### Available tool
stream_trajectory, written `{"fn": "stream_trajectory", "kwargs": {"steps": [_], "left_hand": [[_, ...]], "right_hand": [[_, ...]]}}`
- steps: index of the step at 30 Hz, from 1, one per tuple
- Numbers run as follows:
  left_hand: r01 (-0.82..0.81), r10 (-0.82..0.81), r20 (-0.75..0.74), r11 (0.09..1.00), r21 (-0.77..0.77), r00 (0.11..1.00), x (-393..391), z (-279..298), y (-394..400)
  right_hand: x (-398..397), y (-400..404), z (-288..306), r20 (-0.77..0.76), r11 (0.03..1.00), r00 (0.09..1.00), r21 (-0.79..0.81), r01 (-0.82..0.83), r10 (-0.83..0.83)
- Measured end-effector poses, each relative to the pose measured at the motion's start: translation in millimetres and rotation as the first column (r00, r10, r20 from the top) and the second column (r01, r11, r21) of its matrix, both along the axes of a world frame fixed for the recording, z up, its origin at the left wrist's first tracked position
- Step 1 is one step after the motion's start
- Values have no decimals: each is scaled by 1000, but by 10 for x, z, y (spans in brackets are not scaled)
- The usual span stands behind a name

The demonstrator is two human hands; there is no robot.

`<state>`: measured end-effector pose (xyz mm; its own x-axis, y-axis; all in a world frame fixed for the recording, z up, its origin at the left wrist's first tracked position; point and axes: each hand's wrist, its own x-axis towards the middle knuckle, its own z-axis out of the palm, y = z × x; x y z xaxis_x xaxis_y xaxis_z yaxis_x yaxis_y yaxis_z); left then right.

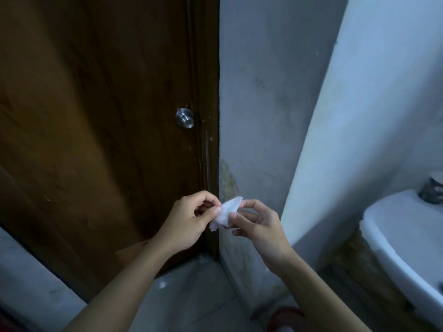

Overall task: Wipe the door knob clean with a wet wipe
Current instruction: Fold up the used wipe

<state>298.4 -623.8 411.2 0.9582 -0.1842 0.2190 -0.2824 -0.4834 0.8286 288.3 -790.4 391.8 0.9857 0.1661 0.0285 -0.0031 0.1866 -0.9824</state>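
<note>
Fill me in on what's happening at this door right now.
A person stands facing a closed brown wooden door and holds a small white wet wipe between both hands, the left hand and right hand pinching it from either side, as if unfolding or bunching it. The round metal door knob sits higher up on the door, untouched by either hand, so wiping has not begun. A white sink is off to the right.

Knob: round brushed-metal door knob (184, 118), on dark wooden door's right edge.
Wipe: small crumpled white wet wipe (225, 212), held well below the knob.
</note>
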Motion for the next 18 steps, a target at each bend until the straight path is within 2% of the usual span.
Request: {"fn": "stream_trajectory", "kwargs": {"steps": [3,6,11,15,18], "left_hand": [[-69,55,-81,981,-180,995,-109,-224,-172],[-173,124,-175,937,-303,977,-196,-526,-378],[-202,63,-344,901,-384,937,-341,-1245,-978],[-247,-9,-498,860,-446,867,-292,-1968,-1561],[-228,-62,-540,862,-453,840,-230,-2436,-1846]], "right_hand": [[-215,-119,-240,-11,984,984,5,176,-176],[-414,-264,-497,47,937,937,-21,348,-346],[-684,-569,-1117,-4,911,912,-39,410,-411],[-701,-919,-1839,-54,843,843,-86,530,-535],[-666,-1152,-2283,-106,813,806,-70,578,-582]]}}
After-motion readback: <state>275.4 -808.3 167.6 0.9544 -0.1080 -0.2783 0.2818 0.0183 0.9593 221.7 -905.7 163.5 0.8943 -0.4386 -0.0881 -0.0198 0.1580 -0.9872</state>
